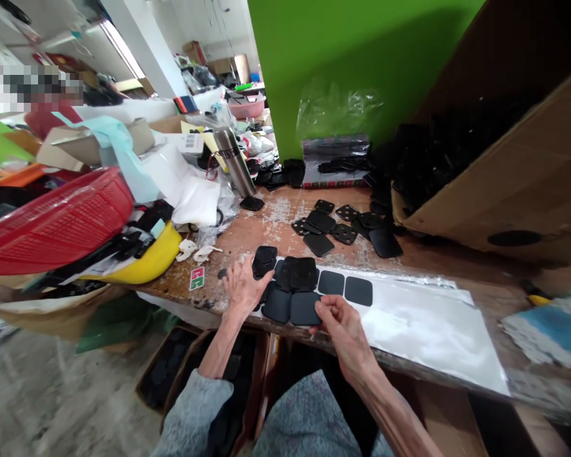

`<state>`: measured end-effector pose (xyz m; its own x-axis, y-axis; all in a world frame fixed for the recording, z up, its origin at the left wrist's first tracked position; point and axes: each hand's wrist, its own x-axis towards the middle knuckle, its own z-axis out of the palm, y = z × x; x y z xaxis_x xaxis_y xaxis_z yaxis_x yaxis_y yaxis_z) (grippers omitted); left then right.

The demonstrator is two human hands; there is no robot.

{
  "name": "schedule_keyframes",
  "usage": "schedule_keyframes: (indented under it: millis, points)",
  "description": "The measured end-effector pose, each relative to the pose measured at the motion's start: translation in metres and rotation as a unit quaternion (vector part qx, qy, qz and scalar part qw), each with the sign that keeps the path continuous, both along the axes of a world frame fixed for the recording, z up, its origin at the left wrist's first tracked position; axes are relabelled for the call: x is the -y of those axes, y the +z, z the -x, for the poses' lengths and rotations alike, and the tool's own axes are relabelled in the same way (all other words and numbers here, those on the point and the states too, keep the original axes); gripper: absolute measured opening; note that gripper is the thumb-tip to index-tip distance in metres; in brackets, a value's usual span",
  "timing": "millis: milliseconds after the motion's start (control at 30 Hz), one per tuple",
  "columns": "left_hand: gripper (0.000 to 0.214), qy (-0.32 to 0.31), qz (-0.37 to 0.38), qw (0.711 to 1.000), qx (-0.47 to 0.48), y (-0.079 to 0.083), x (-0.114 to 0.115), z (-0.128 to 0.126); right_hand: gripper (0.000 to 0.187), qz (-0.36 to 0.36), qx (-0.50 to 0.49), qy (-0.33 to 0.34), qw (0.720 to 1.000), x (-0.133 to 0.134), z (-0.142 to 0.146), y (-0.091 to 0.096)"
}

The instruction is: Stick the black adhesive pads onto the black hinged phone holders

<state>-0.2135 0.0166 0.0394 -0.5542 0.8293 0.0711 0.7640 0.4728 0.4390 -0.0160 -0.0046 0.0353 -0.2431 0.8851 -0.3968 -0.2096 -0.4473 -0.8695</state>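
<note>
Along the bench's front edge, a white glossy sheet (428, 324) bears rounded black square pads (332, 283) in rows. My right hand (340, 320) pinches the near right corner of one flat black pad (305, 309) between thumb and fingers. My left hand (244, 285) is at the left end of the sheet, its thumb and fingers around a small stack of black square pieces (265, 259); some fingertips are hidden. Between the hands, more black pieces (301, 273) lie on top of the pads.
Loose black pieces, some with holes (345, 233), are scattered behind the sheet. A cardboard box (499, 171) of black parts stands at right. A steel flask (235, 162), red basket (61, 222) and yellow basin (147, 260) are at left. Boxes (166, 368) of black pieces sit below.
</note>
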Motion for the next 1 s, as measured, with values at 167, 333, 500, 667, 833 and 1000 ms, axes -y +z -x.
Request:
schedule_keyframes:
  millis: [167,333,500,667,833,1000]
  points:
    - [0.053,-0.006,0.010,1.000,-0.002,0.000,-0.001,0.005,0.032,-0.020,0.032,0.017,0.999,-0.002,0.018,-0.010]
    - [0.051,-0.004,-0.005,0.997,0.071,0.009,-0.002,0.023,0.027,-0.054,0.091,0.034,0.994,-0.004,0.026,-0.021]
    - [0.046,-0.032,-0.021,0.972,0.232,0.012,0.001,0.025,0.025,-0.083,0.132,0.029,0.987,-0.006,0.030,-0.017]
    - [0.024,-0.076,-0.028,0.936,0.341,0.008,0.006,-0.003,0.027,-0.090,0.131,0.026,0.987,-0.006,0.029,-0.013]
    - [0.017,-0.070,-0.050,0.929,0.359,0.007,0.007,-0.022,0.026,-0.076,0.111,0.034,0.990,-0.006,0.029,-0.011]
    - [0.022,-0.047,-0.063,0.920,0.385,0.005,0.007,-0.029,0.024,-0.070,0.091,0.030,0.993,-0.003,0.032,-0.010]
